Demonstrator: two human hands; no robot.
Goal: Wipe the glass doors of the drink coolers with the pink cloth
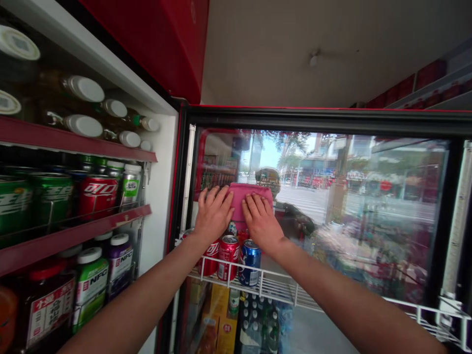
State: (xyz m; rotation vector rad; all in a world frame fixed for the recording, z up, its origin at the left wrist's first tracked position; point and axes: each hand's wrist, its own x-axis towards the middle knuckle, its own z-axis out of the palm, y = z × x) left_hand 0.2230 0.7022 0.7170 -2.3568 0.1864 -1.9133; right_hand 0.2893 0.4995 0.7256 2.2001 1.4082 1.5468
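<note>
Pink cloth (251,195) pressed flat on the glass door (368,211) under left hand (214,215) and right hand (262,222), each grip spread open-palmed, pinching nothing. Risk: a low sweep of the wrists may topple the cans (229,256) just beneath.

The place is a shop. A glass-door cooler (368,211) holds canned drinks (228,253) on a wire rack (280,291). Adjacent red shelves (73,237) carry rows of labelled bottles (92,282) and cans (98,194).

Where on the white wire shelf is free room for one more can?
The wire shelf looks bare from the blue can rightward to the door frame. Its left end is crowded with red cans; the red shelves at left are full.
</note>
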